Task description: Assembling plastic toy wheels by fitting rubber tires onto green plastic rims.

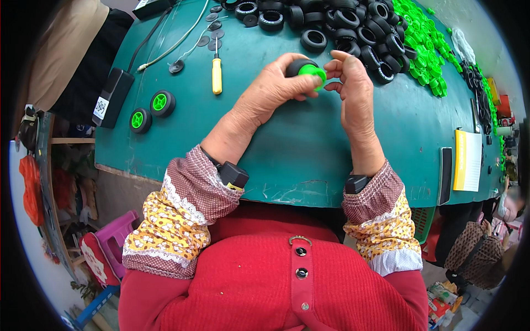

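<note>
I look down on a green table (287, 154). At its far side lie heaped black tyres (342, 21) and, to their right, heaped green hubs (422, 47) — too many for me to count, so much appears left to do. Two hands work mid-table: the left hand (279, 80) grips one tyre (297, 66) with a green hub (312, 75); the right hand (353, 83) has fingers parted and curled beside it, contact unclear. Leftward sit two wheels (162, 103), hubs in — apparently done — and one yellow-handled screwdriver (217, 76).
</note>
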Demonstrator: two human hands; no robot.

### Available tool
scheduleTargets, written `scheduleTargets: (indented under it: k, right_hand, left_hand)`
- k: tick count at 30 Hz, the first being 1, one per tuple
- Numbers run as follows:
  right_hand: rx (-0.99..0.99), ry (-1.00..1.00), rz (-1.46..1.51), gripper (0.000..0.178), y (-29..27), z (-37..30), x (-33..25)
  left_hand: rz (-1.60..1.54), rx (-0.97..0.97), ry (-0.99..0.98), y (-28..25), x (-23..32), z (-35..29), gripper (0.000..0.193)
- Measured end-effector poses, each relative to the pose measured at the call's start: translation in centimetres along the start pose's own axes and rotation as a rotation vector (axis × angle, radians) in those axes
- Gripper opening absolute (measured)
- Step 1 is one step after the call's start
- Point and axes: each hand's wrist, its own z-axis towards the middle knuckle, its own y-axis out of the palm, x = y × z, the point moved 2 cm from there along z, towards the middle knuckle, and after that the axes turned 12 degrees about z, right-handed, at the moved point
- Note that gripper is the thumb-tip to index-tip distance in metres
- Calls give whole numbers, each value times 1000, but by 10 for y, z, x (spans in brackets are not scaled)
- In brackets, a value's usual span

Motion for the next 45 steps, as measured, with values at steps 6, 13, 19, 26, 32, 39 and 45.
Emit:
scheduleTargets:
  k: [6,13,19,26,32,39,45]
  right_hand:
    - [40,87,40,57,3,-3,12]
    - [66,124,46,53,4,-3,9]
    - [74,54,9,48,2,-1,11]
    - [55,54,-22,47,3,4,14]
    - [77,7,-63,49,5,5,14]
    - [105,-69,-120,53,1,7,15]
    - [81,-131,-278,50,0,9,19]
  left_hand:
    - [506,-31,316,23,-6,-4,57]
    - [568,-28,260,28,-6,-5,61]
    - [621,-103,282,28,-6,-5,64]
    - [613,-153,263,28,-8,-5,60]
    - [599,-137,298,27,-8,-6,60]
    - [526,-151,239,34,-10,-7,60]
    - [690,-92,214,38,-15,-7,58]
